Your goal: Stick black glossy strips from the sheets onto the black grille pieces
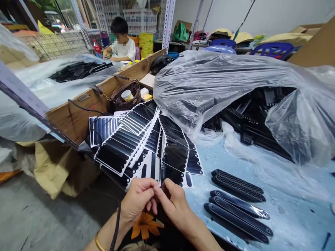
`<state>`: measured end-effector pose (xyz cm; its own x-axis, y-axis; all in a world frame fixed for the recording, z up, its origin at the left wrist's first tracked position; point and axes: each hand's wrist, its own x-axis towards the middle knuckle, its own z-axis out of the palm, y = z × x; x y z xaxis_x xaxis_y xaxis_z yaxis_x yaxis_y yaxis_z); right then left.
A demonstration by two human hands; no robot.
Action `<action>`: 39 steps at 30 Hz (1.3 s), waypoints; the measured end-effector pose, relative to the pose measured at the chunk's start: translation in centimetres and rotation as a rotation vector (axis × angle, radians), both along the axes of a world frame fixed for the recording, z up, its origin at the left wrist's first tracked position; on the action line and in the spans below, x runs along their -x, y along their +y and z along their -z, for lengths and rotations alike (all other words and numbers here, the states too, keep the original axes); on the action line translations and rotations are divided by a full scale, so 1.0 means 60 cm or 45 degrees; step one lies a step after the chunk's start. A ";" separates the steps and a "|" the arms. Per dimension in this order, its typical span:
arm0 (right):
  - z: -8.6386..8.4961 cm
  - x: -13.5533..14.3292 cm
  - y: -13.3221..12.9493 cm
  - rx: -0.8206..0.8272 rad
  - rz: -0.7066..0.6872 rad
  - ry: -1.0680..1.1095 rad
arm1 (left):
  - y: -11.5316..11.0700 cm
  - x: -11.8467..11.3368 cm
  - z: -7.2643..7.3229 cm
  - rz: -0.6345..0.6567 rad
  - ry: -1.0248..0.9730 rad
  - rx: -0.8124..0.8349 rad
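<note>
My left hand (139, 198) and my right hand (175, 201) meet at the table's near edge, fingertips pinched together. Whatever lies between the fingers is hidden or too small to name. Just beyond them, sheets of black strip-shaped stickers (119, 148) on white backing are fanned out, and one more sheet (175, 153) ends right by my right fingers. To the right, black plastic strips with a lattice face (238, 185) lie side by side. Nearer to me rest three smooth, glossy black strips (238, 216) with a hole at the end.
Clear plastic sheeting (217, 83) covers a heap of black plastic parts (261, 117) on the blue table (299, 221). A brown handbag (127, 95) stands against a cardboard divider (81, 115). Past it, a person (124, 44) sits near another pile of black parts (79, 70).
</note>
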<state>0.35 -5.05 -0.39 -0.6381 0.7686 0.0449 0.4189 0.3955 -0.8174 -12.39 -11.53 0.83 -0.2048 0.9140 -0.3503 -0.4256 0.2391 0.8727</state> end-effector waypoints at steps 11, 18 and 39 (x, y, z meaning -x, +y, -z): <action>-0.004 -0.011 0.004 0.122 -0.012 0.140 | -0.003 0.002 0.010 -0.142 0.003 0.082; -0.037 -0.191 0.019 0.137 0.546 0.447 | -0.021 0.043 0.045 -0.508 0.317 0.165; -0.136 -0.355 -0.018 -0.296 0.425 0.448 | 0.146 -0.176 -0.079 0.613 -0.080 -0.045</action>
<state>21.67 -6.12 7.78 -0.2763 0.8715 0.4051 0.2696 0.4749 -0.8377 -1.81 -2.76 5.57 0.2651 0.9111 -0.3157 -0.3258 0.3928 0.8600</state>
